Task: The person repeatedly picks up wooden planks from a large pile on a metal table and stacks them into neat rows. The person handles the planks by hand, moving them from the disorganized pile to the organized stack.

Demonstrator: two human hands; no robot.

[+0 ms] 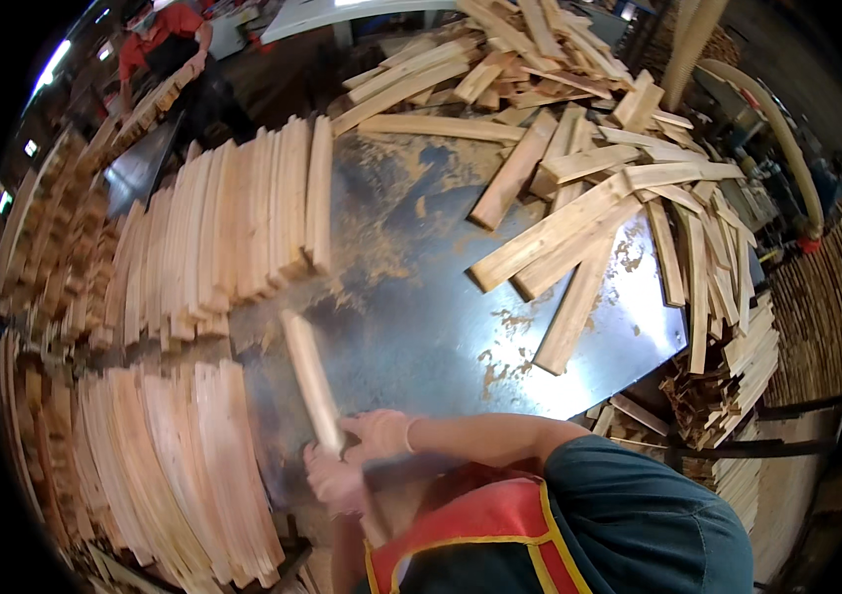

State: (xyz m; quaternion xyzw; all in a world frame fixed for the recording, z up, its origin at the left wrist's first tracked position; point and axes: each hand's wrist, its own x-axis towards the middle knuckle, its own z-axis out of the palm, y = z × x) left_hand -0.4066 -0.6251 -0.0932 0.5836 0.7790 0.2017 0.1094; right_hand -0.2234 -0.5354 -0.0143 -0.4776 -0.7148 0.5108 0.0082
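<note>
A single wooden slat is held at its near end by both of my gloved hands. My left hand is closed around its lowest part, close to my body. Just above and to the right, my right hand is closed on the same end, its arm reaching across from the right. The slat points away and slightly left over the metal table, looking a little smeared by motion. To its left stand two rows of slats set side by side, a far row and a near row.
A loose heap of slats covers the far right of the table, some jutting toward the middle. Sawdust lies on the metal. More stacked wood stands at the right. A co-worker holds several pieces at the far left.
</note>
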